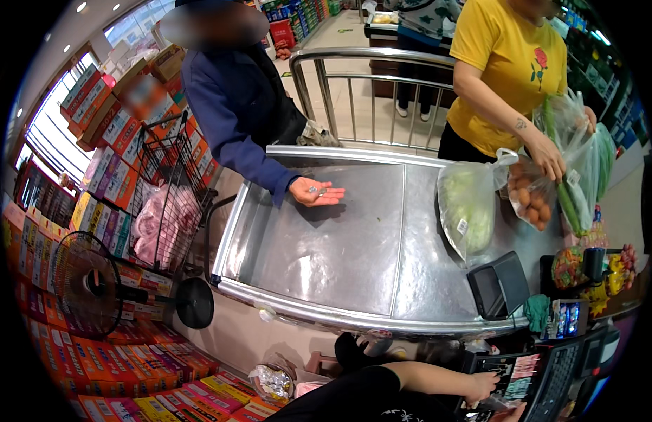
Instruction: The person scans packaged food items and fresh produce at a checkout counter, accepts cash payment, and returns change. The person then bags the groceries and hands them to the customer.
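Note:
My left hand (482,387) reaches over a cash drawer (476,364) at the lower right, its fingers bent down at the front compartments. Whether it has taken hold of anything is unclear. Only part of my right hand (509,413) shows, at the bottom edge beside the drawer; its fingers are cut off. Pink banknotes (525,365) and greenish banknotes (519,389) lie in the drawer's compartments. Across the metal checkout counter (331,253), a person in a blue jacket holds out an open palm (310,192) with a few coins (318,192) on it.
A person in a yellow shirt (507,68) handles bags of cucumbers (571,205) and eggs (530,203). A bagged pale green vegetable (465,211) lies on the counter near a black display terminal (499,285). A keyboard (558,374) adjoins the drawer. Left stand a fan (88,285), cart (167,211) and stacked cartons (94,364).

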### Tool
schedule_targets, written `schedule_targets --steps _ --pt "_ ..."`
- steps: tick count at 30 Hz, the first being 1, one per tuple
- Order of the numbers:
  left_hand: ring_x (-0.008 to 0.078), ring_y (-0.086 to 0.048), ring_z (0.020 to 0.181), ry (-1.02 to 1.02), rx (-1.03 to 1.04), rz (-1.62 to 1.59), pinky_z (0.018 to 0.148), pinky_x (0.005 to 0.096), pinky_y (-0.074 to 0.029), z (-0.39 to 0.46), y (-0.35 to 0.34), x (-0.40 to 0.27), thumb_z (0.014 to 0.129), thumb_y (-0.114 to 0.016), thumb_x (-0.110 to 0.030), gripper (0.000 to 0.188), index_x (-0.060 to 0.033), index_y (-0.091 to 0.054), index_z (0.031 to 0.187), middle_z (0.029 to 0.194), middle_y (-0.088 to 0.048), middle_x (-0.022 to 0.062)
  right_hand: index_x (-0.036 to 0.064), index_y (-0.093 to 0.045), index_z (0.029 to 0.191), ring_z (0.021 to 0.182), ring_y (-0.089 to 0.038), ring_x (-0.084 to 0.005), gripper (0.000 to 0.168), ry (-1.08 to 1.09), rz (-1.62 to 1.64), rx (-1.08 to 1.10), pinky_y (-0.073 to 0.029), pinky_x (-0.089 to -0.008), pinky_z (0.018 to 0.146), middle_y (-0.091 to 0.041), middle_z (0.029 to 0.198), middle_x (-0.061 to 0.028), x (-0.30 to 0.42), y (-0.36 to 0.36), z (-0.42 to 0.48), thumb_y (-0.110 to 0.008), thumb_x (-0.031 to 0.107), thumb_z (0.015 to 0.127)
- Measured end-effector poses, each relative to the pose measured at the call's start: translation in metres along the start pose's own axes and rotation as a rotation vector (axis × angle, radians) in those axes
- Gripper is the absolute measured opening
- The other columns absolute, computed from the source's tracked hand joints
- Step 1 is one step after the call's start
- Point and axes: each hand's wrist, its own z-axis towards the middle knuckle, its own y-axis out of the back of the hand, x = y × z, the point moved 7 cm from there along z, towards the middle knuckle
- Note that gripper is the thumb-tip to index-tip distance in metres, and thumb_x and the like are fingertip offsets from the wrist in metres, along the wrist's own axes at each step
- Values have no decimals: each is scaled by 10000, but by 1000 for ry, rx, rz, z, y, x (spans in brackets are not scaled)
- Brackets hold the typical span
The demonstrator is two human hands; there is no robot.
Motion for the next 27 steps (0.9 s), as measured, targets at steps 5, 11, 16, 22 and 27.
schedule_targets --steps 5,11,16,22,27 --pt "292 -380 1184 22 43 4 969 404 -265 5 -12 -2 604 -712 -511 454 -166 -724 899 1128 -585 36 145 -392 663 532 -324 -76 313 119 -274 29 -304 -249 505 -326 568 50 22 -54 -34 -449 290 935" --pt "301 -409 1155 8 68 24 949 433 -302 -8 10 -6 572 -746 -444 496 -136 -690 956 1146 -559 73 149 -338 678 548 -300 -97 344 241 -392 141 -260 -258 512 -319 613 34 51 -76 -50 -469 341 931" --pt "304 -441 1093 -86 -295 -58 925 446 -324 -23 68 -13 535 -775 -361 520 -88 -593 937 1082 -522 124 131 -392 700 567 -330 -111 276 336 -524 74 -273 -255 524 -319 637 24 64 -103 -78 -478 270 922" --pt "290 -496 967 -100 -397 -152 797 401 -399 -37 94 -18 623 -690 -242 355 -56 -553 893 1021 -507 146 34 -482 767 616 -416 -200 98 641 -1009 154 -360 -333 555 -424 699 -61 79 -95 -68 -490 78 854" --pt "279 -568 817 -107 -296 -187 677 388 -469 -35 76 -20 723 -574 -187 162 -43 -581 794 898 -564 133 -18 -498 794 693 -466 -336 47 849 -1275 266 -407 -399 611 -467 733 -147 89 -100 -80 -525 15 815"
